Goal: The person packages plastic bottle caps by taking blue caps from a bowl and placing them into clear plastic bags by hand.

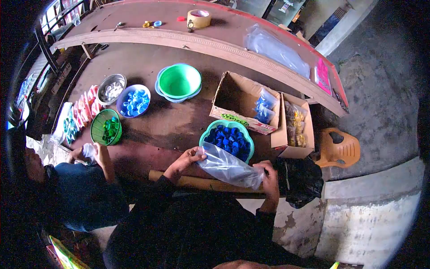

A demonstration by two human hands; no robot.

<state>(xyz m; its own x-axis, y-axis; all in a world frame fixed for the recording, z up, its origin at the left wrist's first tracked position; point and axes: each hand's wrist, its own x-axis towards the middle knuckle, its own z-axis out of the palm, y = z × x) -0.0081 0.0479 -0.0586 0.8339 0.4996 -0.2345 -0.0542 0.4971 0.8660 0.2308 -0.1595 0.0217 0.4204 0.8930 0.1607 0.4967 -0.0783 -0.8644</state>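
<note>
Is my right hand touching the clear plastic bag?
Touching: the head view shows the right hand gripping one end of the clear plastic bag, with no gap between them.

Far: raised shelf (103,20) bearing a roll of tape (198,21) near its middle and a pink packet (322,77) toward its right end. Centre-left, below the shelf: green bowl (180,81) nested in a light-blue bowl (176,100). Right: orange chair (339,148).

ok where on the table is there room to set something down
The widest bare patch of table lies between the bowl of light blue caps and the basin of dark blue caps, in front of the green bowl. The left end is crowded: green basket, metal bowl, packets; cardboard boxes crowd the right.
</note>
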